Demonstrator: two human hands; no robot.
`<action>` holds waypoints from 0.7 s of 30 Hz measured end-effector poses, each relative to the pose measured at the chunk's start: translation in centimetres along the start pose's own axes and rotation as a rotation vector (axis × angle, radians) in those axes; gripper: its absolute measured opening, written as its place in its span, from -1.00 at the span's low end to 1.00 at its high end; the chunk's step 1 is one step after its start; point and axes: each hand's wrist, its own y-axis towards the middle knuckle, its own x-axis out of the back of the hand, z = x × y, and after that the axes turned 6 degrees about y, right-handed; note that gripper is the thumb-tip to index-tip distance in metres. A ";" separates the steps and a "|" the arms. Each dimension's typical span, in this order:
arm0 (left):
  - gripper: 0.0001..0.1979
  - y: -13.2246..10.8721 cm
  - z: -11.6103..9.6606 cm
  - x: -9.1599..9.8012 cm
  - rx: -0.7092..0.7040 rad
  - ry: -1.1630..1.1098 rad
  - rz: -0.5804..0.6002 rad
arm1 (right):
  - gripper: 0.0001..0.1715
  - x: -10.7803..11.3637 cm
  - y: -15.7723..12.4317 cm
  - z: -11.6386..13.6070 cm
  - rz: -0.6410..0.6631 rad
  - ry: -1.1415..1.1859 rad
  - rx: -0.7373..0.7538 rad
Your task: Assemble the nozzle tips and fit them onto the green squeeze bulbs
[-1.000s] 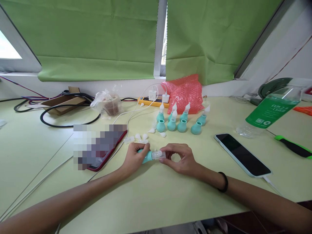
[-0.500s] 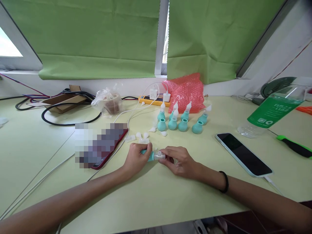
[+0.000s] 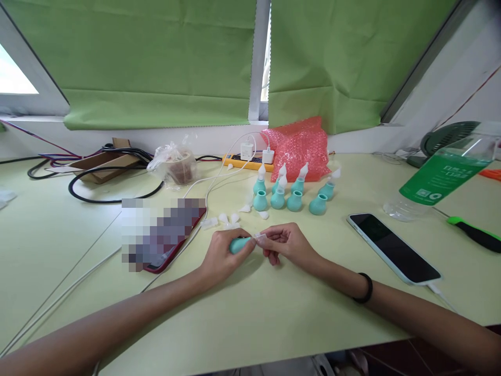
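My left hand (image 3: pixel 224 255) is closed around a teal squeeze bulb (image 3: pixel 239 245), which lies on its side in the fingers. Between the fingertips of my right hand (image 3: pixel 288 244) is a small clear plastic tube (image 3: pixel 260 237), held close to the bulb's mouth. Fingers cover the place where tube and bulb come near each other, so I cannot tell whether they are joined. Beyond my hands lie loose clear and white tips (image 3: pixel 229 219). Several more teal bulbs (image 3: pixel 294 201) stand behind, some topped with clear pointed nozzles (image 3: pixel 303 171), others with bare openings.
To the left lies a phone in a red case (image 3: pixel 172 235), a white cable beside it. A second phone (image 3: pixel 393 248) and a tilted green-labelled bottle (image 3: pixel 438 177) are at the right. Pink bubble wrap (image 3: pixel 303 151) and a yellow power strip (image 3: pixel 250 163) sit at the back.
The bulb has turned in my left hand and shows more of its round body. My right hand has shifted slightly up, and its fingers now cover more of the clear tube.
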 end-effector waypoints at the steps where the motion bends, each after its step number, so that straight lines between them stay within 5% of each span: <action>1: -0.79 -0.1 -0.1 0.0 -0.038 -0.022 0.028 | -0.65 0.3 0.2 0.0 -0.014 -0.028 0.052; 4: -0.82 -0.5 -0.3 -0.2 -0.152 -0.016 0.084 | -0.59 1.6 1.1 -0.4 -0.148 -0.211 0.248; 7: -0.83 -0.8 -0.2 -0.3 -0.221 0.033 0.097 | -0.62 3.1 2.4 -1.4 -0.309 -0.703 0.479; 12: -0.79 -1.0 0.0 -0.5 -0.297 0.124 0.056 | -0.63 3.7 3.2 -2.3 -0.326 -1.305 0.488; 16: -0.83 -1.2 0.0 -0.6 -0.391 0.203 -0.002 | -0.71 3.4 3.1 -2.3 -0.360 -1.351 0.478; 21: -0.81 -1.1 0.1 -0.8 -0.257 0.199 -0.041 | -0.88 3.7 3.4 -2.7 -0.329 -1.107 0.577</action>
